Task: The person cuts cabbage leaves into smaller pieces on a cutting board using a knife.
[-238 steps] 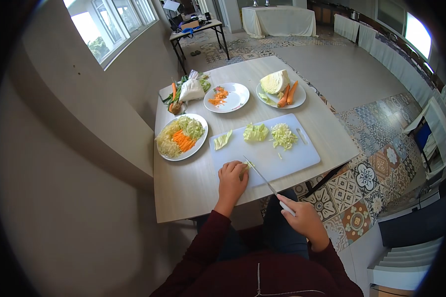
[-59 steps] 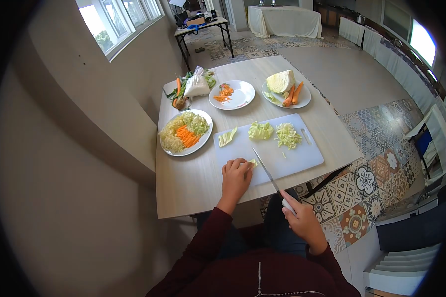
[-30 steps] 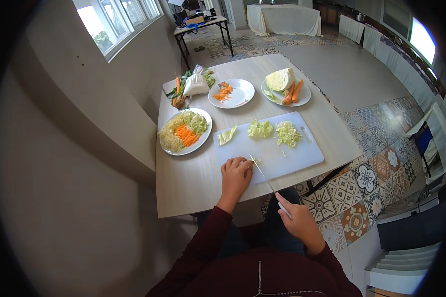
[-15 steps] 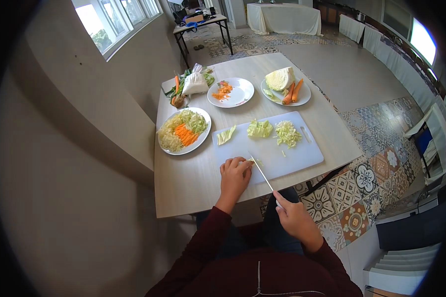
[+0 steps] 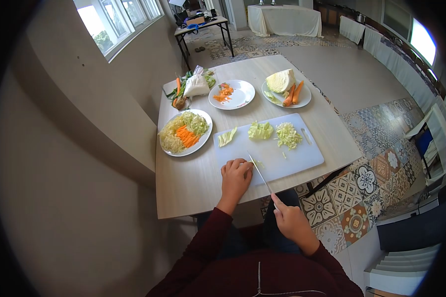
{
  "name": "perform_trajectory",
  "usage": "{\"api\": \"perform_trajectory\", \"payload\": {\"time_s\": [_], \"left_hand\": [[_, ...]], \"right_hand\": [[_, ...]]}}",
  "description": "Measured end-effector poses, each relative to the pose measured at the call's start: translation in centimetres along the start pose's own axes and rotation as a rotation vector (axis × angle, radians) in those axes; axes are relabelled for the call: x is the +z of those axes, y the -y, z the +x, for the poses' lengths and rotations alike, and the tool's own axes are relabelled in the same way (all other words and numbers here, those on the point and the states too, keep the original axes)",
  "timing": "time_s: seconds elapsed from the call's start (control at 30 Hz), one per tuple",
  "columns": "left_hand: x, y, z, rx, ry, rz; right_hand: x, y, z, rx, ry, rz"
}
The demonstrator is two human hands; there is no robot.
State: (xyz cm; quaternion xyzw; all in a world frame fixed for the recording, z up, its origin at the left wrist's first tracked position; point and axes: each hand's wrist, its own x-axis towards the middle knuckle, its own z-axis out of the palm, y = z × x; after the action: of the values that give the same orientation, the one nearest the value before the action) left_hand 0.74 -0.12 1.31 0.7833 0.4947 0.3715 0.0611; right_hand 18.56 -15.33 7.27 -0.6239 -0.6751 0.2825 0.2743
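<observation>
My right hand [image 5: 292, 222] grips the handle of a kitchen knife [image 5: 261, 175], its blade pointing up and left over the white cutting board [image 5: 295, 167]. Under the curled fingers of my left hand [image 5: 236, 179] is a piece of cabbage, mostly hidden, close beside the blade. A few thin cabbage shreds [image 5: 260, 164] lie just right of the knife. Farther up the board are a flat cabbage strip [image 5: 227, 137], a small stack of cabbage leaves [image 5: 260, 130] and a pile of chopped cabbage [image 5: 288, 136].
Left of the board stands a plate [image 5: 203, 143] of shredded vegetables. Behind are a plate [image 5: 243, 93] with carrot pieces, a plate [image 5: 305, 99] with a cabbage chunk [image 5: 281, 81] and carrots [image 5: 293, 94], and a white-filled plastic bag [image 5: 196, 85] among vegetables. A wall borders the left side.
My right hand and the knife handle have shifted slightly left and down. My left hand keeps its place on the cabbage. The whole view has moved a little.
</observation>
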Motion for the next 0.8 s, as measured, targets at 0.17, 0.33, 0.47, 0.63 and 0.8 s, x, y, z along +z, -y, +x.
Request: {"api": "perform_trajectory", "payload": {"time_s": [0.17,0.33,0.47,0.63,0.8], "left_hand": [[0.0,0.1,0.0,0.0,0.001,-0.008],[0.1,0.2,-0.1,-0.003,-0.005,-0.006],[0.0,0.3,0.0,0.001,-0.007,-0.02],[0.1,0.4,-0.1,-0.002,0.0,-0.017],[0.2,0.4,-0.1,0.004,-0.008,-0.033]], "right_hand": [[-2.2,1.0,-1.9,0.035,0.061,0.011],[-3.4,0.9,-2.1,0.055,0.059,0.052],[-3.2,0.3,-1.3,0.065,0.035,0.016],[-3.0,-1.0,-1.1,0.037,-0.033,0.017],[-3.1,-1.1,-1.1,0.045,-0.055,0.037]]}}
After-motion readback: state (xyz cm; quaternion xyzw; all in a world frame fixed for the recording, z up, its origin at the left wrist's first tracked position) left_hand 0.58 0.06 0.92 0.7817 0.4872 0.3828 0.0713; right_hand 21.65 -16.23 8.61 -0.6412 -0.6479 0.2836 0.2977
